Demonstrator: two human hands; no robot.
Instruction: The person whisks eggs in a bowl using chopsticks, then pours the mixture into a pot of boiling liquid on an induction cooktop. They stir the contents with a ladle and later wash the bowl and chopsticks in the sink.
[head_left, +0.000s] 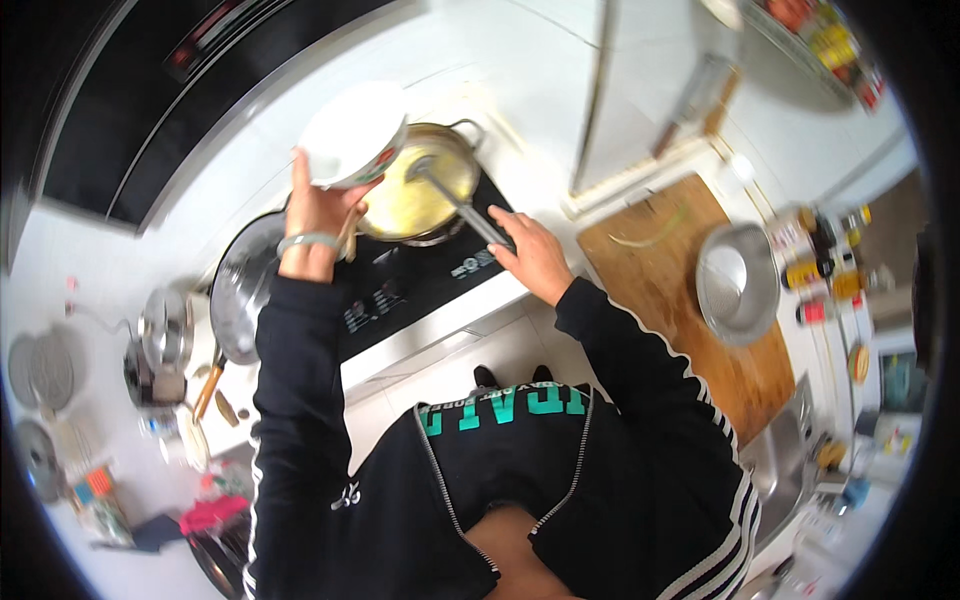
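My left hand (315, 210) grips a white bowl (349, 135) with a coloured pattern on its outside. The bowl is tilted beside and partly above a metal pot (471, 161), covering some of its far left side. Pale yellow liquid (405, 206) fills the lower part of the pot that I can see. In my right hand (534, 251) is the grey handle of a ladle or large spoon (461, 206), whose head rests in the yellow liquid. Beneath the pot is a black glass cooktop (409, 281). Motion blurs the bowl and pot somewhat.
A wok (244, 289) stands left of the pot. To the right, a wooden cutting board (645, 292) bears a metal colander (739, 285) and a green strip. Beyond are several bottles (806, 274), a cleaver (694, 101) at the wall and a sink (776, 450).
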